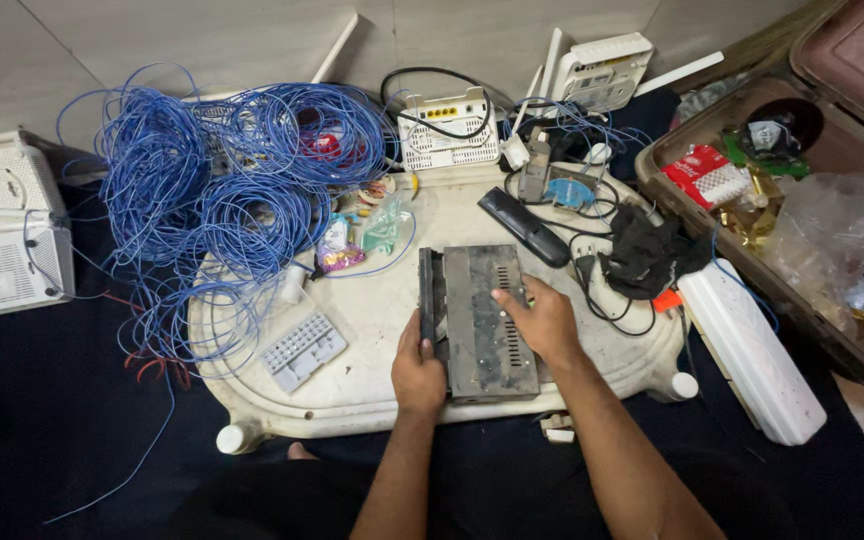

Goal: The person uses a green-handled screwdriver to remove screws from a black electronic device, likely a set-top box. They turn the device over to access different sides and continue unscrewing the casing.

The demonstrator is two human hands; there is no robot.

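Note:
A dark, dusty metal box with vent slots (480, 300) lies on an overturned cream plastic tray (372, 380) in front of me. My left hand (418, 372) grips the box's near left edge, thumb on its side. My right hand (542, 318) rests flat on the box's right side, fingers over the vent slots. A black remote (523, 226) lies just beyond the box. A small grey keypad piece (301, 349) sits on the tray to the left.
Tangled blue wire coils (222, 190) fill the upper left. White routers (446, 128) (600, 68) stand behind, another white box (2, 240) at far left. Black cables and adapters (642, 255) lie right, beside a white power strip (750, 350) and an open suitcase (812, 200).

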